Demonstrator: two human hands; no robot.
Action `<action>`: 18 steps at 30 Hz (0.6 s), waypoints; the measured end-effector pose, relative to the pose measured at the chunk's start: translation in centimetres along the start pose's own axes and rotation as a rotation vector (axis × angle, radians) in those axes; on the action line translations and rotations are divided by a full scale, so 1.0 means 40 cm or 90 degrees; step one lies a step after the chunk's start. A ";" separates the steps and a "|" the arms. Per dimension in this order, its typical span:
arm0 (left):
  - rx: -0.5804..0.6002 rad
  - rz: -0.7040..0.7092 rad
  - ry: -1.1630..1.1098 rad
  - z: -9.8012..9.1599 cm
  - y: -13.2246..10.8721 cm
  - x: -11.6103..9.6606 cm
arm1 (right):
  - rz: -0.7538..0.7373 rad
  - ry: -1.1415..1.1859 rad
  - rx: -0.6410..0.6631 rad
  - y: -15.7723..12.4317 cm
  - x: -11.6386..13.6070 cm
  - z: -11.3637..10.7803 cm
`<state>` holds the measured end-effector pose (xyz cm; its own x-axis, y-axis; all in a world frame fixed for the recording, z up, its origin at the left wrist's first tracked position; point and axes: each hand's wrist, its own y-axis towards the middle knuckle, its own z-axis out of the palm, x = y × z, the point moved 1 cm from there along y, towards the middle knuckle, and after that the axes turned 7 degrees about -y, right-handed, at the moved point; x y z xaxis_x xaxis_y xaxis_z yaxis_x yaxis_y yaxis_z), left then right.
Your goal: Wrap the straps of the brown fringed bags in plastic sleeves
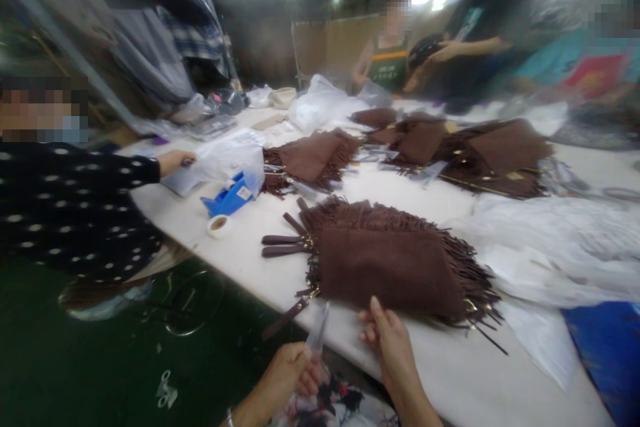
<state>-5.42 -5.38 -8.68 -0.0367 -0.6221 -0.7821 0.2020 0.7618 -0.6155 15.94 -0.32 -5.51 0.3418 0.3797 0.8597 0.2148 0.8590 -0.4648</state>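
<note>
A brown suede fringed bag (pixel 390 260) lies flat on the white table (pixel 450 373) right in front of me, its straps (pixel 283 245) pointing left. My right hand (pixel 387 340) rests at the bag's near edge, fingers curled against it. Below the table edge, my left hand (pixel 287 373) is closed on a thin clear plastic strip (pixel 319 328) that sticks upward.
More brown fringed bags (pixel 320 157) (pixel 495 153) lie further back. Clear plastic bags (pixel 550 247) pile at the right, with a blue sheet (pixel 610 353). A tape roll (pixel 219 225) and a blue object (pixel 230 199) sit left. A person in a dotted black top (pixel 75 207) reaches in; other people stand behind.
</note>
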 end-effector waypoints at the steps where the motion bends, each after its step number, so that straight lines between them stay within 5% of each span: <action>1: -0.002 0.008 0.050 -0.012 -0.013 -0.006 | 0.001 0.000 -0.001 -0.001 0.002 -0.002; 6: -0.160 0.239 0.320 -0.062 -0.069 -0.106 | -0.005 0.018 -0.016 -0.006 0.015 0.003; 10: -0.310 0.439 0.558 -0.039 -0.043 -0.189 | -0.018 0.009 -0.034 -0.002 0.031 0.010; 14: -0.322 0.476 0.714 0.007 0.010 -0.217 | -0.067 -0.017 -0.066 0.007 0.068 0.002; 18: -0.304 0.474 0.655 0.006 0.042 -0.229 | -0.109 -0.032 -0.062 0.043 0.105 0.002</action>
<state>-4.49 1.57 -2.53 -0.8199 0.2166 -0.5300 0.1462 0.9742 0.1719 17.67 2.79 -2.66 0.2474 0.2499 0.9361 0.3537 0.8762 -0.3274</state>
